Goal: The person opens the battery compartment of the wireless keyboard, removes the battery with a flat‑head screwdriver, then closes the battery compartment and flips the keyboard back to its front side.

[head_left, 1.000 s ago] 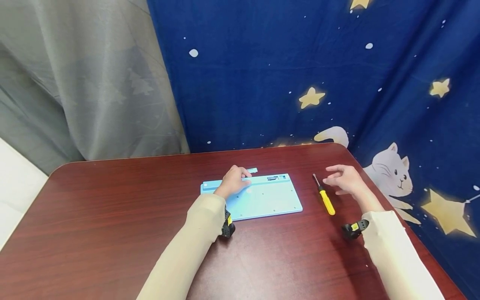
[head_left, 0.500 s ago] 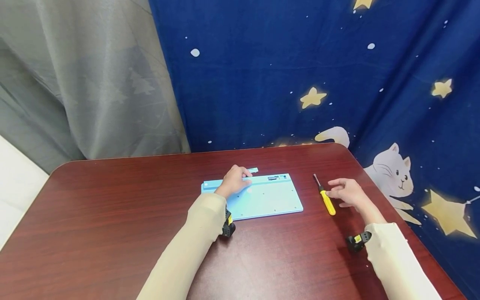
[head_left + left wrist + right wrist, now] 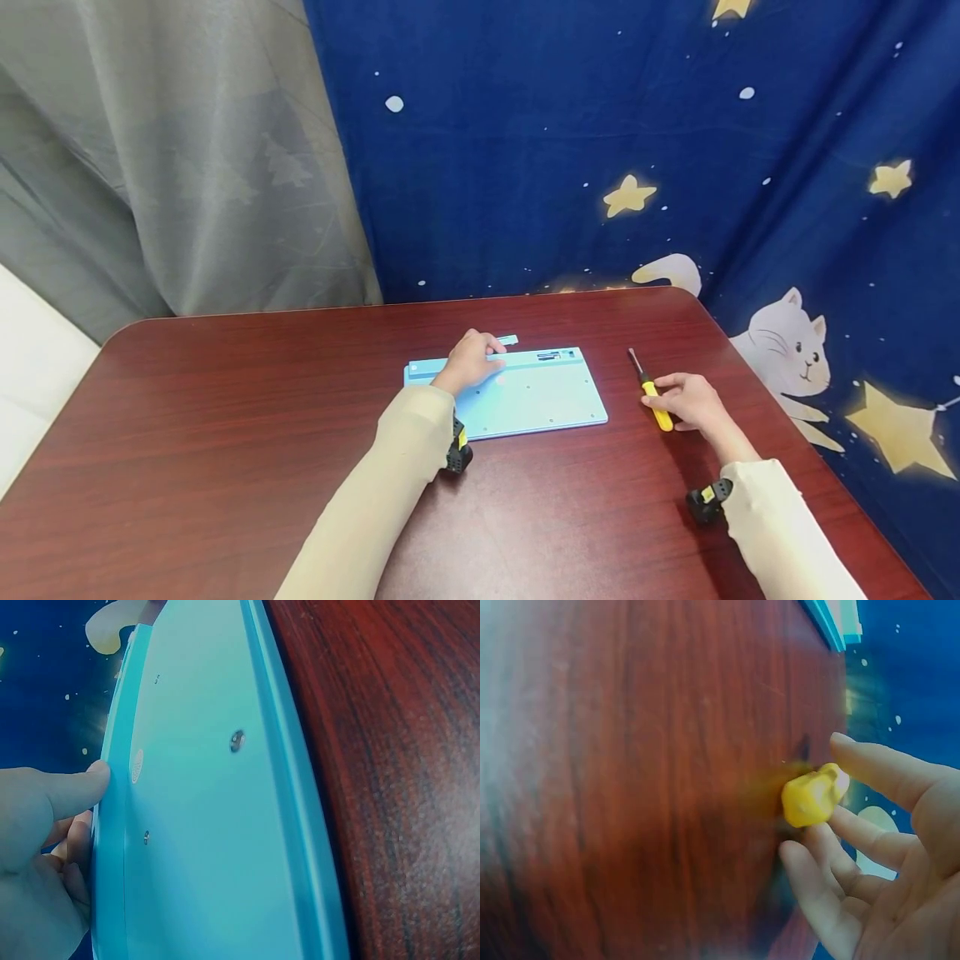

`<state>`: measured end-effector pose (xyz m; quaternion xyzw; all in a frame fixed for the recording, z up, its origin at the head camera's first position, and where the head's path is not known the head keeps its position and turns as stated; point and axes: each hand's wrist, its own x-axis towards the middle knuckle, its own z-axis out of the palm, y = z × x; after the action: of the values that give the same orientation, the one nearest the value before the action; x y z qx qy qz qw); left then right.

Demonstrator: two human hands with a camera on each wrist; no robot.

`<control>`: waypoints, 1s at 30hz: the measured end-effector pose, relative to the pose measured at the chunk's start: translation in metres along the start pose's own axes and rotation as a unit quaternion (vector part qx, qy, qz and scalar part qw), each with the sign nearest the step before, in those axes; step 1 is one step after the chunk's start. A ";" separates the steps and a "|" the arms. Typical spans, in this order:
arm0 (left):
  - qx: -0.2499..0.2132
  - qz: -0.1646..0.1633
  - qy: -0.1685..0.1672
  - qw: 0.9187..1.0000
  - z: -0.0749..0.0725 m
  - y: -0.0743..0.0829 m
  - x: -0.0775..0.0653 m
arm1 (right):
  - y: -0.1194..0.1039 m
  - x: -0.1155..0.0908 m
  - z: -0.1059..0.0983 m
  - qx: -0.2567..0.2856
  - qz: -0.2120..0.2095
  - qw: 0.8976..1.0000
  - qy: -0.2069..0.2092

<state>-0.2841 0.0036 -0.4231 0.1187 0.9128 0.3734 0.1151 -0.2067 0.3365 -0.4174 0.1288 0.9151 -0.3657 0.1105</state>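
Note:
A light-blue keyboard (image 3: 536,400) lies underside up, with small screws and a round label on its back. My left hand (image 3: 468,362) grips its far raised edge, thumb (image 3: 79,793) on the back and fingers behind the edge. At the far right of that edge is an uncovered battery compartment (image 3: 555,356). Just beyond the keyboard lies a small light-blue strip, apparently the battery cover (image 3: 507,340). To the right, my right hand (image 3: 690,402) reaches around the yellow handle of a screwdriver (image 3: 663,417), thumb and fingers on either side. In the right wrist view gaps show around the handle (image 3: 806,801).
Everything rests on a dark red-brown wooden table (image 3: 262,433). A blue curtain (image 3: 510,167) with stars and a cat hangs behind it, beside a grey curtain (image 3: 187,167). The table's right edge runs close beside my right forearm.
My right hand has come down and left from beside the screwdriver to around its handle. The screwdriver lies as before. My left hand has kept its place on the keyboard.

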 end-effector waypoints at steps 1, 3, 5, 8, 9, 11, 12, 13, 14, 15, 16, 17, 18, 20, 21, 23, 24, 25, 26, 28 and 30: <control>0.000 0.000 0.000 1.000 0.000 0.000 0.000 | 0.000 0.000 0.001 -0.003 0.000 1.000 0.003; -0.001 0.000 -0.001 1.000 0.000 0.000 0.000 | 0.001 0.001 0.003 -0.007 -0.001 1.000 0.009; -0.001 0.001 -0.001 1.000 0.000 0.000 0.000 | 0.001 0.001 0.004 -0.008 0.000 1.000 0.014; -0.001 0.005 0.000 1.000 0.000 0.000 0.000 | 0.000 0.001 0.005 -0.006 -0.001 1.000 0.019; -0.001 0.005 0.000 1.000 0.000 0.000 0.000 | 0.000 0.002 0.005 -0.004 0.000 1.000 0.020; 0.000 0.007 0.000 1.000 0.001 0.000 0.001 | -0.001 0.002 0.006 -0.001 -0.001 1.000 0.020; 0.000 0.007 0.000 1.000 0.000 -0.001 0.000 | -0.001 0.002 0.006 0.001 -0.002 1.000 0.019; -0.001 0.007 0.000 1.000 0.000 -0.001 0.000 | -0.001 0.002 0.006 0.001 -0.002 1.000 0.019; -0.002 0.007 0.000 1.000 0.001 -0.001 0.000 | -0.001 0.003 0.006 0.001 -0.002 1.000 0.018; -0.002 0.007 0.000 1.000 0.001 -0.001 0.000 | -0.001 0.003 0.006 0.001 -0.002 1.000 0.018; -0.002 0.007 0.000 1.000 0.000 -0.001 0.000 | -0.001 0.003 0.006 0.001 -0.003 1.000 0.018; -0.002 0.006 0.000 1.000 0.000 -0.001 0.000 | -0.001 0.004 0.006 0.001 -0.004 1.000 0.017; -0.002 0.006 0.001 1.000 0.000 -0.001 0.000 | -0.001 0.004 0.007 0.000 -0.005 1.000 0.016; -0.003 0.007 0.001 1.000 0.000 -0.001 0.000 | -0.003 0.004 0.007 -0.002 -0.008 1.000 0.015; -0.003 0.007 0.001 1.000 0.000 0.000 0.000 | -0.004 0.003 0.007 -0.004 -0.010 1.000 0.015; -0.004 0.009 0.002 1.000 0.000 -0.001 0.001 | -0.007 0.002 0.008 -0.008 -0.015 1.000 0.012; -0.003 0.009 0.002 1.000 0.000 -0.001 0.001 | -0.009 0.002 0.008 -0.010 -0.018 1.000 0.011; -0.003 0.008 0.001 1.000 0.000 -0.001 0.001 | -0.011 0.001 0.007 -0.011 -0.021 1.000 0.011; -0.003 0.008 0.002 1.000 0.000 -0.001 0.001 | -0.012 0.001 0.007 -0.013 -0.025 1.000 0.011; -0.002 0.007 0.001 1.000 0.000 -0.001 0.002 | -0.016 0.000 0.007 -0.014 -0.034 0.999 0.010; -0.002 0.005 0.001 1.000 -0.001 -0.002 0.002 | -0.020 0.000 0.006 -0.019 -0.039 0.999 0.012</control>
<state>-0.2866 0.0029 -0.4241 0.1224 0.9114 0.3762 0.1131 -0.2120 0.3178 -0.4089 0.0950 0.9274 -0.3511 0.0878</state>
